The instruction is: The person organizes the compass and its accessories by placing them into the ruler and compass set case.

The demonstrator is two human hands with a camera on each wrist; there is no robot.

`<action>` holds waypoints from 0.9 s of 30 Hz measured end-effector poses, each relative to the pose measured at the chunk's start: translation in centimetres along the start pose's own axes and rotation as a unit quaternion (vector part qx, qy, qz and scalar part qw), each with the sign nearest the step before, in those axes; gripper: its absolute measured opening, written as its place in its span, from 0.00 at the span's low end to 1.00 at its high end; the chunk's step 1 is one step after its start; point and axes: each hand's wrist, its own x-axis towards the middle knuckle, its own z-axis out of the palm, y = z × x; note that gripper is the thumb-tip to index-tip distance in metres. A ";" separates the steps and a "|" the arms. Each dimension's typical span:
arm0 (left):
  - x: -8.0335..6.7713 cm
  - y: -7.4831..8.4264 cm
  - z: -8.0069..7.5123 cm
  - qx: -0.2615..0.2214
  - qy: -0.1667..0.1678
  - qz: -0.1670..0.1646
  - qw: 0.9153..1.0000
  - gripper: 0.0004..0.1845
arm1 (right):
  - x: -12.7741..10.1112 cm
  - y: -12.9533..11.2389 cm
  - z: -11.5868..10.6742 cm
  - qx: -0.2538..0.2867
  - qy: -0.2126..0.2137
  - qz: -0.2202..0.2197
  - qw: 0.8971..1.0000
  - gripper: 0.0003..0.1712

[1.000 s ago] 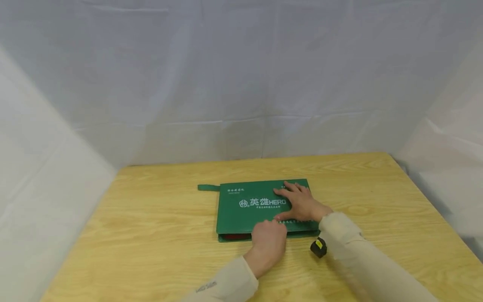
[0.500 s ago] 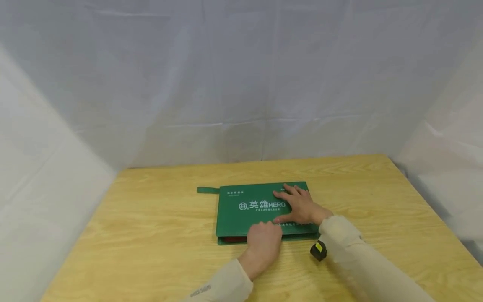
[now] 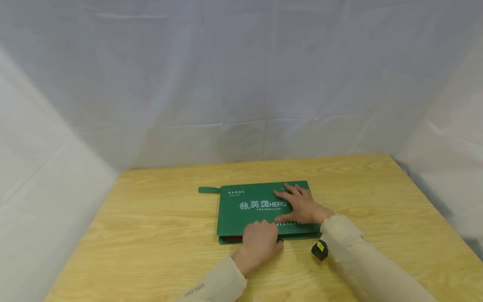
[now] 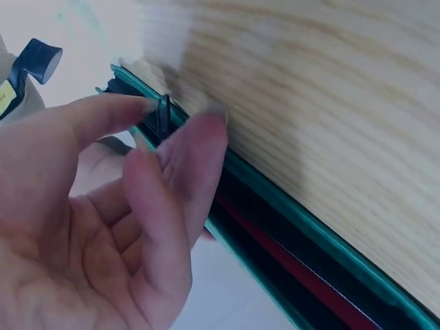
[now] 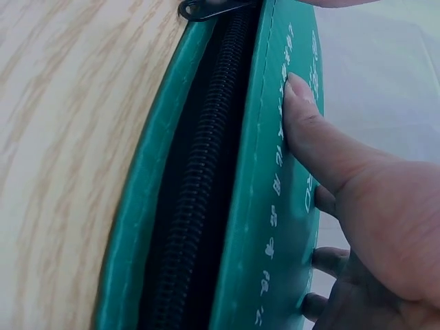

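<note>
On a light wooden table [image 3: 151,226], backed by white cloth sheets [image 3: 226,84], a flat green zippered case [image 3: 256,214] lies near the middle, printed with white Chinese characters and the word "HERO". A short green strap [image 3: 209,190] sticks out from its far left corner.

The person's right hand [image 3: 302,207] rests flat on the right part of the case's top, fingers straight and spread, pressing down; the right wrist view shows the thumb [image 5: 309,130] pushing on the cover beside the line of white print, just next to the black zipper teeth [image 5: 206,179] along the case's near edge.

The left hand [image 3: 260,245] sits at the near edge of the case, fingers curled. From the left wrist view, its thumb and forefinger [image 4: 196,158] pinch a small dark zipper pull [image 4: 163,117] on that edge. The edge gapes a little, showing a red lining [image 4: 289,258] inside.

Both arms wear beige sleeves [image 3: 354,256]. A small black device with a yellow label [image 3: 319,249] hangs under the right wrist, just above the table.
</note>
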 end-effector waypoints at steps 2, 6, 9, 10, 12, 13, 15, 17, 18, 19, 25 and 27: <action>0.1 0.2 0.1 0.003 -0.009 -0.006 1.000 0.21 | 0.0 -0.1 0.0 0.001 -0.001 0.000 1.000 0.46; 0.4 0.7 0.2 0.042 -0.008 -0.023 0.999 0.26 | 0.2 -0.1 0.1 -0.004 0.002 -0.001 1.000 0.46; 0.6 0.8 0.2 0.050 -0.011 -0.035 0.998 0.26 | 0.2 -0.1 0.2 -0.006 0.003 -0.004 1.000 0.46; 0.6 0.8 0.2 0.047 -0.013 -0.036 0.998 0.25 | 0.3 -0.1 0.2 -0.004 0.003 -0.003 1.000 0.46; 0.6 0.8 0.2 0.037 -0.014 -0.037 0.999 0.21 | 0.3 0.0 0.3 0.000 0.002 0.000 1.000 0.46; 0.6 0.8 0.2 0.032 -0.011 -0.036 0.999 0.19 | 0.3 0.1 0.3 0.001 0.002 0.000 1.000 0.46; 0.5 0.7 0.3 0.027 -0.004 -0.031 0.999 0.14 | 0.3 0.2 0.4 0.004 0.003 0.001 1.000 0.46; 0.4 0.7 0.3 0.027 0.006 -0.025 0.999 0.11 | 0.3 0.2 0.5 0.007 0.001 0.003 1.000 0.46; 0.3 0.6 0.4 0.028 0.009 -0.022 0.999 0.10 | 0.3 0.3 0.5 0.008 0.001 0.002 1.000 0.46; 0.2 0.6 0.4 0.030 0.010 -0.020 0.999 0.09 | 0.3 0.3 0.5 0.007 -0.001 0.002 1.000 0.46; -0.3 -0.1 0.8 0.012 0.009 -0.018 1.000 0.10 | 0.4 0.4 0.7 0.006 -0.004 0.002 1.000 0.47; -0.4 -0.5 0.9 -0.002 0.014 -0.013 1.000 0.11 | 0.4 0.5 0.6 0.007 -0.002 0.002 1.000 0.47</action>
